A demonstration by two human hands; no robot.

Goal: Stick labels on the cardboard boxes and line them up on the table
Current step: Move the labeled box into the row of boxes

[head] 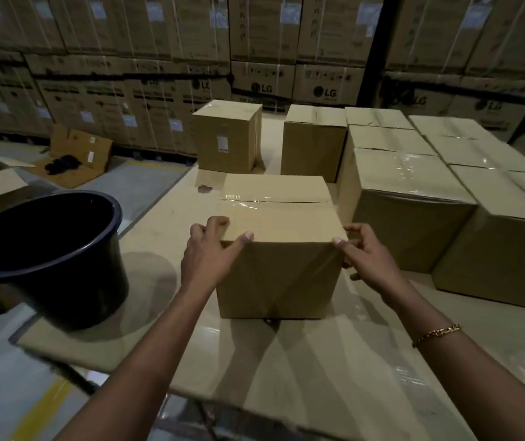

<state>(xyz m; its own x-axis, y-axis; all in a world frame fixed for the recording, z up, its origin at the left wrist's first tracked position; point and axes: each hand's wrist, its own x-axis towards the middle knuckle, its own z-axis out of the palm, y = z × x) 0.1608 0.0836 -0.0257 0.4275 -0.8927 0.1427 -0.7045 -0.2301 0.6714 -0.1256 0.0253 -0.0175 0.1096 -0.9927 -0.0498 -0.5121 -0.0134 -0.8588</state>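
Near box: a sealed cardboard box (278, 214) in the middle of the worktop (302, 374), straight in front of the person, with clear tape across its top flaps. I cannot tell whether its base rests fully on the surface.
Left hand: the left hand (205, 254) grips the box's upper left corner, thumb along the front top edge and fingers curled over the left side.
Right hand: the right hand (367, 254) grips the upper right corner, thumb tip on the front top edge and fingers wrapped round the right face.
Wrist: a gold chain bracelet (436, 335) on the right forearm.
Labelled box: farther back on the left, a box standing alone (227, 122) with a small white label (222, 144) on the face turned this way.
Far middle box: another taped box (313, 144), set apart from the labelled one and up against the boxes on the right.
Right side: two rows of taped boxes (414, 202) packed side by side from near to far, with the near box just beside them.
Bucket: a black plastic bucket (64, 281), upright at the worktop's left edge, near the held box but not touching it.
Floor, left: flattened cardboard (86, 148) with something dark on it, too dim to make out.
Behind: a wall of stacked LG cartons (325, 78).
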